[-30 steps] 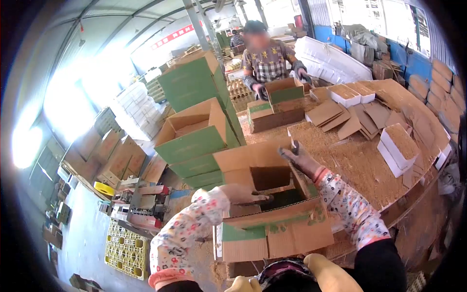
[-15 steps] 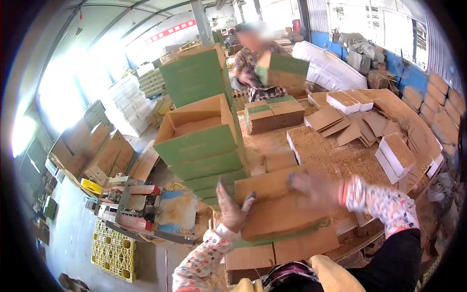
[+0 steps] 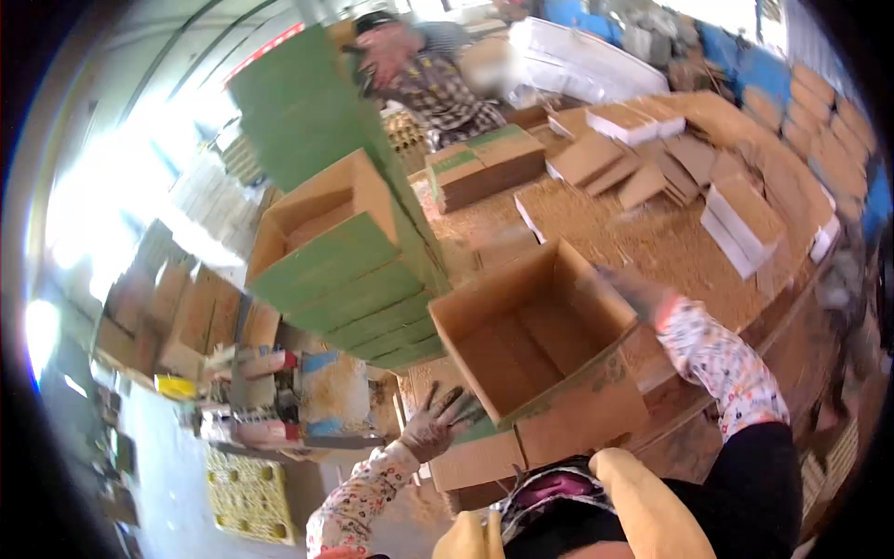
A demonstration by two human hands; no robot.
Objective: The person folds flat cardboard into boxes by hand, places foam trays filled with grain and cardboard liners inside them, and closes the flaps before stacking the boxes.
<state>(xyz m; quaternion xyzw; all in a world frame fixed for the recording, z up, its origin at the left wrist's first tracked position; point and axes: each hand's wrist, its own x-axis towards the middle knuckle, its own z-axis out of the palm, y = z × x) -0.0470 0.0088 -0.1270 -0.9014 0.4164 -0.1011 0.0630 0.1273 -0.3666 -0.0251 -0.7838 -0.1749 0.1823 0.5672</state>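
Observation:
An open-topped cardboard box (image 3: pixel 545 340) stands tilted before me, its brown inside showing. It rests on flattened cartons (image 3: pixel 582 419) with green edging. Beside its near left corner is my left hand (image 3: pixel 436 427), gloved, fingers spread and nothing gripped. My right hand (image 3: pixel 643 291) is at the box's right rim, smeared by motion; its fingers cannot be made out clearly. To the left rises a stack of green and brown boxes (image 3: pixel 345 279), with an open one (image 3: pixel 321 219) on the stack.
A sawdust-covered table (image 3: pixel 596 224) holds a bundle of folded cartons (image 3: pixel 489 166), loose cardboard sheets (image 3: pixel 643 172) and white-sided blocks (image 3: pixel 743 224). Across it stands another person (image 3: pixel 438 88). At lower left lie a machine (image 3: pixel 251 396) and a yellow pallet (image 3: pixel 250 494).
The box between my hands has turned so its open top now faces me. My left hand has shifted lower, with its fingers spread. The view has tilted, and the other person has moved.

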